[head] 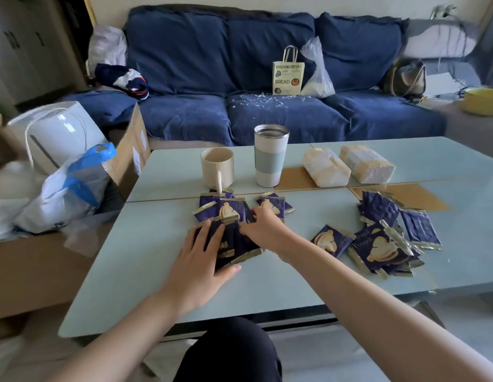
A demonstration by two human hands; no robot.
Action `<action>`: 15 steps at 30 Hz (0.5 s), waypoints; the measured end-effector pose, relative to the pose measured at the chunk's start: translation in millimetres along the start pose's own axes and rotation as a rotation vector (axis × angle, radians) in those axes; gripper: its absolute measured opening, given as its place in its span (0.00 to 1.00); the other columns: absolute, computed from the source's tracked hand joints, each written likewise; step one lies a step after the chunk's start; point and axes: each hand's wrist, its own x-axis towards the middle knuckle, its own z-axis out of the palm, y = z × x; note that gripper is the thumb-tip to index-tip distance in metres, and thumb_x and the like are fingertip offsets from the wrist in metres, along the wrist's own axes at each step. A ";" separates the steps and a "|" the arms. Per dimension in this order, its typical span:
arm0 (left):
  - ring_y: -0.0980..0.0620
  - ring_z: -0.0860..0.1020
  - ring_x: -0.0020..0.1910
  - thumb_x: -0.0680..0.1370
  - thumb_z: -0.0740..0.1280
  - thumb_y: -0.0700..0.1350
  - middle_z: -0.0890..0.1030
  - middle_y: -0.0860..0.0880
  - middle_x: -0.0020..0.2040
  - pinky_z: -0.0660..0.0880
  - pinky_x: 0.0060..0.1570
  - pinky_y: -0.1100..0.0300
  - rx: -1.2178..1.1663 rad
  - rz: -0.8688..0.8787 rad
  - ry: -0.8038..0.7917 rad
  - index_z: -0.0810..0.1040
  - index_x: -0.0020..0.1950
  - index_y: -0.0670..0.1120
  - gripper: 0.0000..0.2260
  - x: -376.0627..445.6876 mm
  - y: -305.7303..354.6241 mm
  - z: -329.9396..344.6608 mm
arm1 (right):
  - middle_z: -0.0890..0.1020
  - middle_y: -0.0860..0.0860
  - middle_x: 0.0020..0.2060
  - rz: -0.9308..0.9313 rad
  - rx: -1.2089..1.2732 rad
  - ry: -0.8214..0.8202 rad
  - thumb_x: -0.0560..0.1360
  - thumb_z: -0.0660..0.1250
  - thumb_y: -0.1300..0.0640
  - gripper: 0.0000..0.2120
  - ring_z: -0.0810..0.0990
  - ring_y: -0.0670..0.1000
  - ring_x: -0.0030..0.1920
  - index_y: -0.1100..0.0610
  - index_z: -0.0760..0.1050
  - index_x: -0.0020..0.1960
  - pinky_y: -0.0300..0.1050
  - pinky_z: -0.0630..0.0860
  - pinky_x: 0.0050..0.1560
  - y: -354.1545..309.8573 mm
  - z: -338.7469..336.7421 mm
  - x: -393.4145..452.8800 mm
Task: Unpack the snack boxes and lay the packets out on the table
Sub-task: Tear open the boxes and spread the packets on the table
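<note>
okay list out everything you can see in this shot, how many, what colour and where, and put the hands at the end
near packets: a bunch, count unclear, purple with gold edges, table centre under both hands
far packets: loose pile, purple and gold, table right
mug: one, cream, behind near packets
tumbler: one, white with grey-green band, beside mug
wrapped packs: two, pale yellow, table far right
table: one, pale blue
sofa: one, dark blue, behind table
paper bag: one, white, on sofa
cardboard box: one, brown, left of table
left hand: flat on near packets
right hand: fingers curled on near packets
</note>
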 end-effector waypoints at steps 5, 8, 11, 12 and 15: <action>0.48 0.45 0.79 0.62 0.35 0.81 0.51 0.49 0.80 0.52 0.75 0.52 -0.100 -0.045 -0.097 0.52 0.80 0.52 0.53 -2.5 -2.8 -5.1 | 0.67 0.60 0.64 -0.136 -0.400 0.045 0.77 0.63 0.52 0.21 0.66 0.65 0.64 0.57 0.66 0.68 0.54 0.67 0.62 13.9 6.9 -7.2; 0.45 0.46 0.79 0.63 0.34 0.80 0.49 0.49 0.80 0.50 0.75 0.51 -0.052 -0.025 -0.112 0.52 0.79 0.55 0.51 -3.2 -4.7 -5.1 | 0.64 0.57 0.68 -0.242 -0.436 0.029 0.77 0.64 0.43 0.30 0.61 0.63 0.68 0.53 0.60 0.74 0.53 0.60 0.69 21.8 12.3 -16.9; 0.42 0.47 0.78 0.65 0.43 0.80 0.48 0.53 0.80 0.51 0.74 0.45 0.006 -0.019 -0.134 0.55 0.77 0.62 0.44 -3.1 -2.4 -11.1 | 0.64 0.54 0.69 -0.273 -0.556 -0.022 0.79 0.59 0.41 0.27 0.58 0.61 0.70 0.52 0.62 0.73 0.53 0.60 0.69 34.4 14.3 -21.5; 0.42 0.47 0.78 0.64 0.46 0.79 0.48 0.54 0.80 0.51 0.74 0.42 0.028 -0.027 -0.144 0.57 0.76 0.63 0.42 -2.3 -2.5 -13.4 | 0.64 0.55 0.69 -0.273 -0.612 -0.008 0.80 0.58 0.41 0.26 0.59 0.62 0.70 0.53 0.63 0.73 0.53 0.61 0.69 38.2 13.2 -22.9; 0.39 0.53 0.77 0.66 0.50 0.79 0.60 0.52 0.77 0.52 0.71 0.36 0.102 0.012 -0.090 0.69 0.71 0.59 0.40 -0.2 -1.7 -19.2 | 0.66 0.59 0.69 -0.233 -0.695 0.073 0.81 0.55 0.42 0.26 0.62 0.63 0.68 0.58 0.63 0.72 0.53 0.64 0.66 45.1 5.4 -23.6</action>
